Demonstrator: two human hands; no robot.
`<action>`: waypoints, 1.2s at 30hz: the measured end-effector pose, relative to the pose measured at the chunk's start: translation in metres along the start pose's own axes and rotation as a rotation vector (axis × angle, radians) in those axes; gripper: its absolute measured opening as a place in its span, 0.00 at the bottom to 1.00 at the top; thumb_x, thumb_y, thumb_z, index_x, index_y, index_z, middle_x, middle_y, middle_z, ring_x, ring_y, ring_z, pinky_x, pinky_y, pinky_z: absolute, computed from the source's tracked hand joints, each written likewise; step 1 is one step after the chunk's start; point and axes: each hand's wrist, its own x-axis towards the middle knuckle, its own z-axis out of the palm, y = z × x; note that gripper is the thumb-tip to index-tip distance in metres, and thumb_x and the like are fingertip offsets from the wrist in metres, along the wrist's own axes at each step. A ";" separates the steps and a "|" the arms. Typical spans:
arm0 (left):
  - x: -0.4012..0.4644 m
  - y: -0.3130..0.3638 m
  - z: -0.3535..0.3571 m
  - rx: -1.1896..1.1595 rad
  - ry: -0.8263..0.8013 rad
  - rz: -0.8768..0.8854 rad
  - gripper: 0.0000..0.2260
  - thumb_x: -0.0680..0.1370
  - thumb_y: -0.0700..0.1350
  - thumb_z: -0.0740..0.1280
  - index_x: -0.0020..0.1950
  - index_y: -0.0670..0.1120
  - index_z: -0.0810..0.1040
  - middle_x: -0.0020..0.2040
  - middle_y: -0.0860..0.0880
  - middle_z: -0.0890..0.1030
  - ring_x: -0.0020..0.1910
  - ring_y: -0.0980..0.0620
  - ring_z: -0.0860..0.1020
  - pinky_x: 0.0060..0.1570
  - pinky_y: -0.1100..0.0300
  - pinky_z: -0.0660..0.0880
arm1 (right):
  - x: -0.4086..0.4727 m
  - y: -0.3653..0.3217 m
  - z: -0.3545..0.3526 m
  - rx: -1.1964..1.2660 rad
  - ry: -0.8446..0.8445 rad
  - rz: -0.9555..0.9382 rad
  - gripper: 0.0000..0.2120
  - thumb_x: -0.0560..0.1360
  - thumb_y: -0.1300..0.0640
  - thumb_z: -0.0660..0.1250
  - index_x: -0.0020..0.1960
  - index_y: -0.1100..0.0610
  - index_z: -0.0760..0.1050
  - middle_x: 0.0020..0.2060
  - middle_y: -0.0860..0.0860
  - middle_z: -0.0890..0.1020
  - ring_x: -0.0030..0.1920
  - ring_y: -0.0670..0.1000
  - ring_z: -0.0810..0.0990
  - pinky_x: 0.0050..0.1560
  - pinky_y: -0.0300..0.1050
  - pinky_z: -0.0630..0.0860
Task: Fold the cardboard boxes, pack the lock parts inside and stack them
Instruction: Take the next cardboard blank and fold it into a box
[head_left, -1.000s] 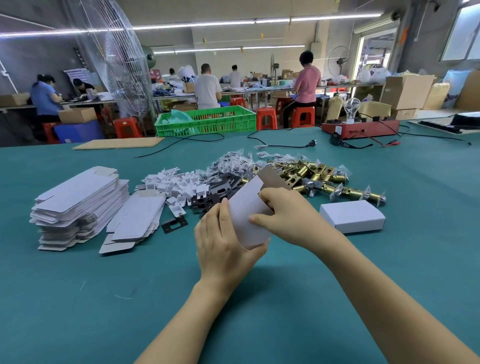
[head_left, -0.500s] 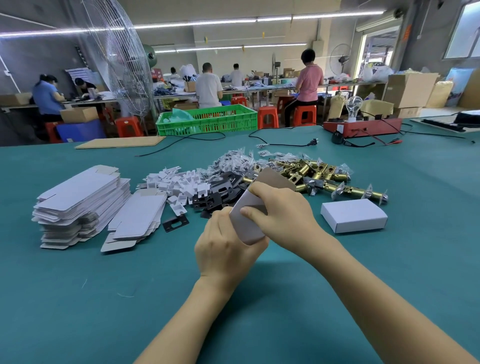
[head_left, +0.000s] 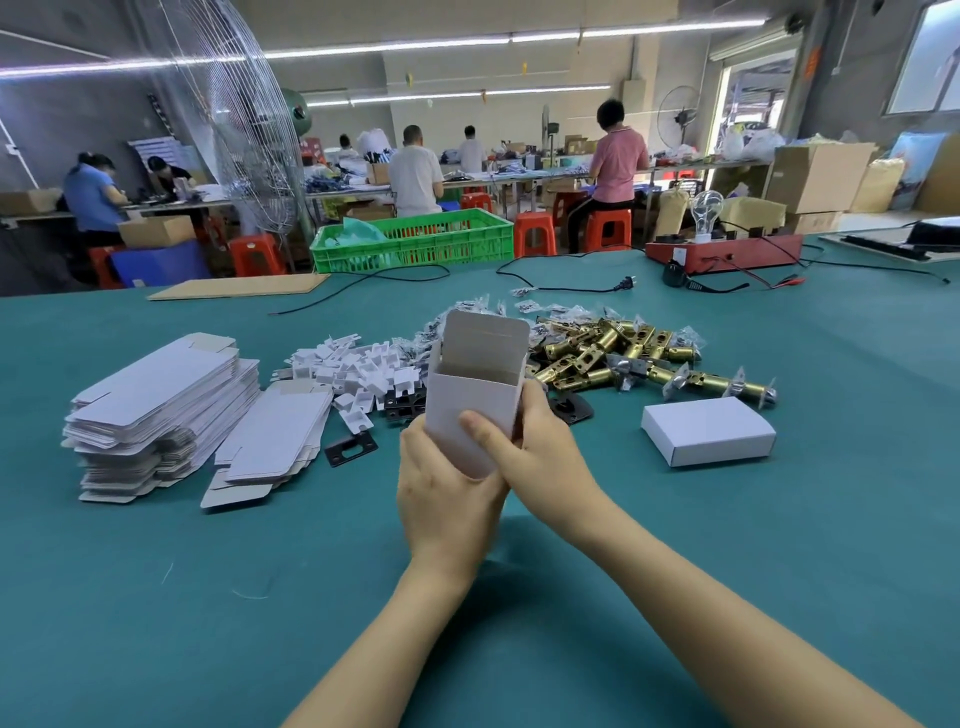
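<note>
A small white cardboard box stands upright in front of me, its top flap open and its brown inside showing. My left hand cups its bottom end from below. My right hand grips its right side, thumb across the front face. Behind it lie brass latch bolts, black strike plates, white plastic pieces and small bagged parts. A closed white box rests on the table to the right. Flat box blanks are stacked at the left, with a lower pile beside them.
The teal table stretches toward me. Cables, a red device with a bulb, a green crate and a cardboard sheet sit at its far edge. People work at benches beyond.
The box was a tilted, partly flat blank between my hands; it now stands upright and opened into a tube with its top flap raised. Both hands have shifted lower on it.
</note>
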 end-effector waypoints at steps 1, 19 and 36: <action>0.000 -0.002 0.000 -0.049 -0.047 0.033 0.31 0.69 0.47 0.78 0.66 0.39 0.67 0.54 0.48 0.72 0.54 0.45 0.73 0.50 0.57 0.69 | 0.001 0.003 0.001 0.039 -0.017 0.005 0.14 0.76 0.51 0.69 0.57 0.53 0.69 0.47 0.43 0.80 0.49 0.48 0.79 0.48 0.38 0.77; -0.005 -0.008 0.006 -0.366 -0.373 0.145 0.17 0.81 0.41 0.62 0.70 0.48 0.68 0.62 0.48 0.77 0.60 0.48 0.78 0.61 0.48 0.75 | -0.003 0.020 -0.018 0.327 0.157 0.121 0.28 0.76 0.37 0.48 0.59 0.61 0.65 0.56 0.64 0.73 0.45 0.53 0.74 0.44 0.32 0.72; -0.003 0.006 -0.003 -0.478 -0.498 0.200 0.25 0.80 0.44 0.61 0.71 0.63 0.55 0.74 0.41 0.66 0.70 0.38 0.70 0.69 0.41 0.67 | -0.009 0.033 -0.006 0.233 0.295 -0.163 0.27 0.71 0.25 0.48 0.53 0.48 0.61 0.45 0.32 0.75 0.42 0.34 0.74 0.45 0.32 0.74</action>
